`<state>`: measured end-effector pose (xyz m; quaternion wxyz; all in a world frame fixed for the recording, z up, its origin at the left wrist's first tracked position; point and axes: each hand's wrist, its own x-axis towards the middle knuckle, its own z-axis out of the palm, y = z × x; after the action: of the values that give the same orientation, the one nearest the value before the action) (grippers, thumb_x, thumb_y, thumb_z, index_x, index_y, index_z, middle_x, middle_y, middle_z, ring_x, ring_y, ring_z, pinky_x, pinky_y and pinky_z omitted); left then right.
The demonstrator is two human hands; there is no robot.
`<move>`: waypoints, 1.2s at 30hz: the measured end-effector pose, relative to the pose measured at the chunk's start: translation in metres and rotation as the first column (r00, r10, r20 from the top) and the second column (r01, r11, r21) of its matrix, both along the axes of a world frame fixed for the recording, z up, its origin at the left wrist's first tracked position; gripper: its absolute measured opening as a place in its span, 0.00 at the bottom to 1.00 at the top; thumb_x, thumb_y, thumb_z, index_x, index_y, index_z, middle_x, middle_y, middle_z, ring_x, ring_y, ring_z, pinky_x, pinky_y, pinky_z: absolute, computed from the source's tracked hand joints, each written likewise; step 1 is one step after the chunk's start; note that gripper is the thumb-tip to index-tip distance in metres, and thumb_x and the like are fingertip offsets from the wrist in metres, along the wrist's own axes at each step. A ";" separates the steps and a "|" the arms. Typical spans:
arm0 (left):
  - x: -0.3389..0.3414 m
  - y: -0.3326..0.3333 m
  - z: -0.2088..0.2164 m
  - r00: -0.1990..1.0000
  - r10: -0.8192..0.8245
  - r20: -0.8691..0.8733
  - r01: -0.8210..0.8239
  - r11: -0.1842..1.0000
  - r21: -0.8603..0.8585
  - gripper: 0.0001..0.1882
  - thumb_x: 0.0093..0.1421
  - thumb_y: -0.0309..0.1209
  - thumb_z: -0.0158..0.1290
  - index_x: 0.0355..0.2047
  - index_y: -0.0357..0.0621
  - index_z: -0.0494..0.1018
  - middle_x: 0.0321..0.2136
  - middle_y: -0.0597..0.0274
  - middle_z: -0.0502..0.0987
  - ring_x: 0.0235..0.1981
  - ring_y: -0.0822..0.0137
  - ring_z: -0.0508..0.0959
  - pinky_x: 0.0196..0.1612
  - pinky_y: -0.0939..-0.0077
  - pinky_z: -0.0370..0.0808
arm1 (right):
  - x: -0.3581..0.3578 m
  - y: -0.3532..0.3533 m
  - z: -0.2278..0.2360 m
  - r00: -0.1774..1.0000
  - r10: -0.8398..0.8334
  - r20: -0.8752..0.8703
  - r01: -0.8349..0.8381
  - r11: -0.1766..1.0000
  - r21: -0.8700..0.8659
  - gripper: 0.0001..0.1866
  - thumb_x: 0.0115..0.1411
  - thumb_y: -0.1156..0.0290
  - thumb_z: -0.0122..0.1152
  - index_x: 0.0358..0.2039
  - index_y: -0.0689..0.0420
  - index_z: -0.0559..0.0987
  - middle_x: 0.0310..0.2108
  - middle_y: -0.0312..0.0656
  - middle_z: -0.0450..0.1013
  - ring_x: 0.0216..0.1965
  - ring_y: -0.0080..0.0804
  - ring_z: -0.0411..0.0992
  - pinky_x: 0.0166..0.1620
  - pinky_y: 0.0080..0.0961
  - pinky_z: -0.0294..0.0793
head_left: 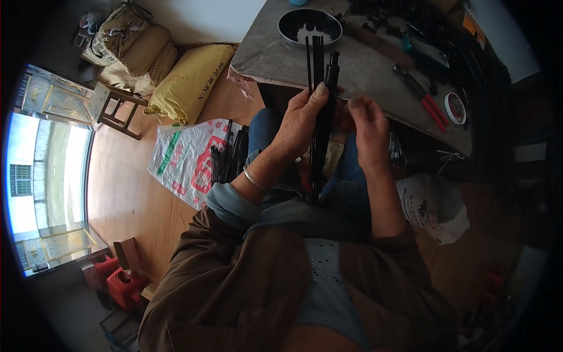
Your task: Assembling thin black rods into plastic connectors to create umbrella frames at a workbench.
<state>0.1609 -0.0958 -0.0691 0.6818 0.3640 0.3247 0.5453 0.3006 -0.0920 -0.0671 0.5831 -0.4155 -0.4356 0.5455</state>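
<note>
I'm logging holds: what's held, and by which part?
Left grip holds black rods around their upper part; whether the right grip holds anything is unclear.

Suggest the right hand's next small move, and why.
I'd likely bring the right hand in against the black rods: the left hand grips them with its thumb across, and the right's curled fingers are already just beside them. What those fingers pinch, if anything, is unclear.

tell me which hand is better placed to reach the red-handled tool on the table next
Probably the right hand: it is nearer the red-handled tool, though whether it holds anything is unclear. The left hand is farther off and grips the black rods.
</note>
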 end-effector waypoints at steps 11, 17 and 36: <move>0.009 0.004 -0.001 0.992 0.063 -0.110 -0.057 0.997 0.055 0.20 0.66 0.41 0.45 0.48 0.38 0.71 0.34 0.64 0.76 0.35 0.76 0.75 0.38 0.80 0.75 | 0.000 -0.010 -0.016 0.965 0.075 0.250 -0.054 0.995 -0.087 0.10 0.62 0.68 0.56 0.29 0.62 0.76 0.20 0.30 0.70 0.22 0.14 0.65 0.27 0.15 0.66; -0.002 0.011 0.005 0.993 -0.083 -0.088 0.088 0.995 0.054 0.19 0.67 0.40 0.45 0.49 0.38 0.71 0.35 0.63 0.77 0.35 0.75 0.76 0.39 0.79 0.76 | 0.010 -0.008 -0.006 0.976 0.211 0.052 -0.197 0.961 -0.192 0.11 0.62 0.66 0.56 0.28 0.60 0.76 0.22 0.30 0.70 0.24 0.13 0.67 0.28 0.14 0.68; -0.012 0.001 0.015 0.996 -0.088 0.009 0.088 0.996 0.018 0.19 0.65 0.40 0.48 0.46 0.36 0.73 0.35 0.62 0.77 0.35 0.76 0.76 0.40 0.80 0.75 | -0.012 -0.018 -0.010 0.985 0.034 0.169 -0.051 0.994 0.094 0.13 0.61 0.64 0.59 0.36 0.61 0.70 0.28 0.32 0.70 0.28 0.15 0.66 0.32 0.13 0.67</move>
<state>0.1491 -0.0948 -0.0538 0.7035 0.3814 0.3002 0.5192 0.2889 -0.1104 -0.0767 0.5525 -0.4212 -0.5180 0.4991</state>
